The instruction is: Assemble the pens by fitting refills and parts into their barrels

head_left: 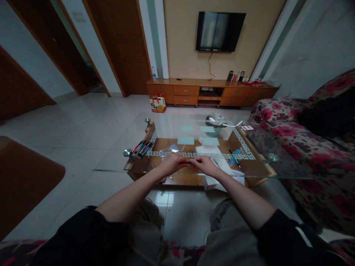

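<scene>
Both my hands meet over the near edge of the glass coffee table (116,170). My left hand (172,163) and my right hand (206,164) each grip one end of a thin red and dark pen (187,162) held level between them. A bunch of several red, blue and black pens (142,148) lies on the glass to the left. A single dark pen with a blue end (234,158) lies to the right. White paper sheets (210,152) and a crinkled clear wrapper (169,150) lie just beyond my hands.
Pale green notes (185,140) and a small mesh basket with rubbish (215,125) sit farther back on the table. A floral sofa (310,147) runs along the right. A wooden TV cabinet (210,92), wall TV (219,31) and a gift bag (158,103) stand beyond.
</scene>
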`<state>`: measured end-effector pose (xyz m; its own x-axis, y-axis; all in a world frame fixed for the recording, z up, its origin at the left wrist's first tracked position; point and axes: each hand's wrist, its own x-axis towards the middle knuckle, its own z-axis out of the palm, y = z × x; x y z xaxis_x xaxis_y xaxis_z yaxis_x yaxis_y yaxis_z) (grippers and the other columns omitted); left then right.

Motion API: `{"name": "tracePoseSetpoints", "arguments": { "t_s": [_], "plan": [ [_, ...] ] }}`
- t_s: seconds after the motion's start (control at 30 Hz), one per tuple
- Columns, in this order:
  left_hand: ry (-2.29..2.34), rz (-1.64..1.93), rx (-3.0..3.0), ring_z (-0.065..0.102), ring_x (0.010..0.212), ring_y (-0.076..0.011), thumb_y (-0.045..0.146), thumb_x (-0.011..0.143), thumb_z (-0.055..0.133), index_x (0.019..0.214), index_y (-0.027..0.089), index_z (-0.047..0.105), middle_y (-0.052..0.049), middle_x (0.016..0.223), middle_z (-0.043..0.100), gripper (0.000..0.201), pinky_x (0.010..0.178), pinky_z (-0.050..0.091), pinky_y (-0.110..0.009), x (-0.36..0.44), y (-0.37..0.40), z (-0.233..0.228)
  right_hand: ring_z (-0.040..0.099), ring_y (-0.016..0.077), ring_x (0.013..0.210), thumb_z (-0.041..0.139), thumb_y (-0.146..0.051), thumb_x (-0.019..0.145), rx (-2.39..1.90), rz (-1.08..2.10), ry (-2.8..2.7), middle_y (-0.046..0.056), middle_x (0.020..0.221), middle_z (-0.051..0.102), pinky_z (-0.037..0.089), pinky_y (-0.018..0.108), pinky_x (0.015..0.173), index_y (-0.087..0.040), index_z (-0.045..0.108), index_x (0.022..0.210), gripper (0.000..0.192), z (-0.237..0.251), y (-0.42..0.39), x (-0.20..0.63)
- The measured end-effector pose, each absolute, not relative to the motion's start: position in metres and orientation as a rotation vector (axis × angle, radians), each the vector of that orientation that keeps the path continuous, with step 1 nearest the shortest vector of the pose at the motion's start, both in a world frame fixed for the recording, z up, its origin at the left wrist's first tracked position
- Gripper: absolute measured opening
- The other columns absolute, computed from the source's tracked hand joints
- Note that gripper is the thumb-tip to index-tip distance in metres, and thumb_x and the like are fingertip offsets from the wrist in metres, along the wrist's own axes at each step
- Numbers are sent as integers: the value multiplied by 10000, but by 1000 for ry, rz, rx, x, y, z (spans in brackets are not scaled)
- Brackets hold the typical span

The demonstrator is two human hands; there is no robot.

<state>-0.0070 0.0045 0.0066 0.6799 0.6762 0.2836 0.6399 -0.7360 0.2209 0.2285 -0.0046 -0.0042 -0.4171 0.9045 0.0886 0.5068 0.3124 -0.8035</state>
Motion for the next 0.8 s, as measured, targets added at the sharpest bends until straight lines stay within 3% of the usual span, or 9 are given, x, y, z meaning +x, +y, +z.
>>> {"name": "tracePoseSetpoints", "arguments": {
  "t_s": [0.8],
  "plan": [
    [1220, 443, 2739, 580, 618, -140, 530, 933, 544, 986, 268, 777, -40, 726, 718, 354, 604, 333, -241, -9, 3, 2, 599, 167, 685, 579, -567, 890, -1302, 990, -2048, 27, 723, 714, 380, 250, 612, -156, 775, 780, 469, -2, -4, 229]
  ]
}}
